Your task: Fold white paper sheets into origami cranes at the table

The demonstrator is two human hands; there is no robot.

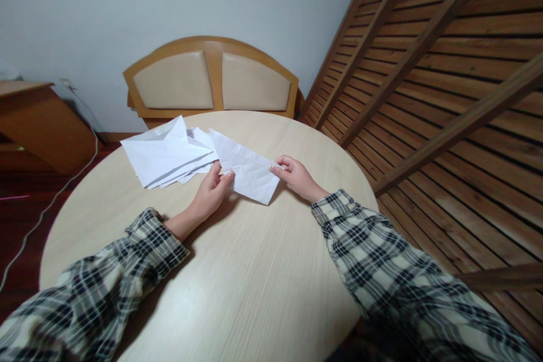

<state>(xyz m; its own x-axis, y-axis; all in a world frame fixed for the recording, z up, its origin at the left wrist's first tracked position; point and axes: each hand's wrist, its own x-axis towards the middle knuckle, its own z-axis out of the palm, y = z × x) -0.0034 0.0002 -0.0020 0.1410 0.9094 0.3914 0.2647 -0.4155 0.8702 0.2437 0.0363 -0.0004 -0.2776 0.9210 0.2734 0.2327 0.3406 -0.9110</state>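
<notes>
A creased sheet of white paper (248,168) is held between my two hands, tilted just over the table. My left hand (212,191) pinches its lower left edge, the thumb on top. At the right edge, my right hand (297,176) grips it between thumb and fingers. Left of the sheet lies a loose stack of white papers (167,150), several of them overlapping, with folds and points showing. The far left end of the held sheet comes close to this stack; whether they touch I cannot tell.
The round pale wooden table (246,283) carries the papers. Behind it stands a headboard with cream panels (173,80). A slatted wooden frame (432,79) leans along the right. At left are a wooden desk (46,124) and a white cable (55,198).
</notes>
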